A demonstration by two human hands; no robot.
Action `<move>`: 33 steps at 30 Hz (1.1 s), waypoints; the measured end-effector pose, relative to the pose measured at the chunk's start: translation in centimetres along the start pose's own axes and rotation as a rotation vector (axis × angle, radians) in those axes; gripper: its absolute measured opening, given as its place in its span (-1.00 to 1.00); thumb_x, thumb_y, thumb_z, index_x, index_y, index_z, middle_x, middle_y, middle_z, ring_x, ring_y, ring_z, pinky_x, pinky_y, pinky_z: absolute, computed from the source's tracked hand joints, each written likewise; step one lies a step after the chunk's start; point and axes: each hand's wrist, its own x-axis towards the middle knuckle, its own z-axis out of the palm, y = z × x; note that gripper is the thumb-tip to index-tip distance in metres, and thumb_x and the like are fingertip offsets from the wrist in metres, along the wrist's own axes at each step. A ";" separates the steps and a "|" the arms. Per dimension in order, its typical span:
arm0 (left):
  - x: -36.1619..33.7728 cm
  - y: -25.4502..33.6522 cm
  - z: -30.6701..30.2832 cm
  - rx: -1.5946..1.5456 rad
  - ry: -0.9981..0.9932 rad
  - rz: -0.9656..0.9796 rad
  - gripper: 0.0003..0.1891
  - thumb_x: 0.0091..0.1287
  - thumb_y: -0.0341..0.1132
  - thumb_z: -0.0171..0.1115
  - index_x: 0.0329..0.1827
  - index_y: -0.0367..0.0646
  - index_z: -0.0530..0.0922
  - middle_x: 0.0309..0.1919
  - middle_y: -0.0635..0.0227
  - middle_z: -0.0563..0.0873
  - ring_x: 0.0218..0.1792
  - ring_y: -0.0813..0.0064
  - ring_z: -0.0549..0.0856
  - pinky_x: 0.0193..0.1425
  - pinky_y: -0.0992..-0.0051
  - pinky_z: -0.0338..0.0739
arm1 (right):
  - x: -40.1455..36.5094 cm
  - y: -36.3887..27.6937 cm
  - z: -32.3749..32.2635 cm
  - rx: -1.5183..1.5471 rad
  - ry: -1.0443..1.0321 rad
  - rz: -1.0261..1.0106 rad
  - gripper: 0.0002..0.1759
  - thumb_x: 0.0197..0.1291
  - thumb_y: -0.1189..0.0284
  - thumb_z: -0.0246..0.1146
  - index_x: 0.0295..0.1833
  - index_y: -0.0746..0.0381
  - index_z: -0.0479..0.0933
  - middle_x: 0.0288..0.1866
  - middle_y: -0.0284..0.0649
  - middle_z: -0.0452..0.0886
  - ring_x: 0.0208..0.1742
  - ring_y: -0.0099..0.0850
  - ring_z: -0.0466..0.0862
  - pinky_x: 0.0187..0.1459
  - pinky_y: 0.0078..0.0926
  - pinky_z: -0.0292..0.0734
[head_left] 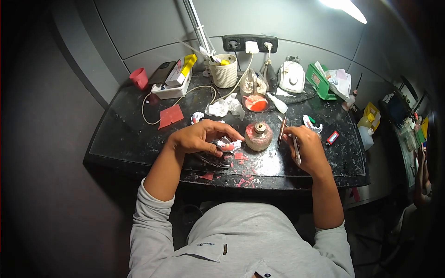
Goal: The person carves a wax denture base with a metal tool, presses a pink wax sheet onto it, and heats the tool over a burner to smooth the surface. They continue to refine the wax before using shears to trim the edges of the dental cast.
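Note:
My left hand [200, 137] is curled round a white dental cast with pink wax [228, 145], low over the black worktop. On the right, my right hand [306, 147] grips thin tools: a brown-handled one [282, 129] points down beside a round glass burner [258, 137], and a metal one [296, 150] lies along the palm. The burner stands upright between my hands, touching neither visibly. Pink wax scraps [240, 156] lie in front of it. A metal ridged object [213, 161] is partly hidden under my left hand.
Behind the burner sit a dish of red wax [256, 103] and crumpled tissue [225, 107]. A wax sheet [171, 116] lies left; another cast [312, 124] and a red tube [332, 138] lie right. Farther back are a woven cup [223, 75] and green box [321, 82]. A person's arm [419, 178] shows far right.

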 end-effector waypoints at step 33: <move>0.1 0.0 0.5 -0.009 0.029 -0.042 -0.31 0.10 -0.59 0.57 0.37 -0.32 0.57 0.33 0.14 0.66 0.45 0.27 0.55 0.62 0.25 0.30 | -0.4 -0.2 -0.4 0.037 -0.080 -0.055 -0.85 0.24 0.55 0.40 -0.09 0.28 0.66 -0.26 -0.02 0.71 -0.19 -0.03 0.70 -0.14 -0.12 0.61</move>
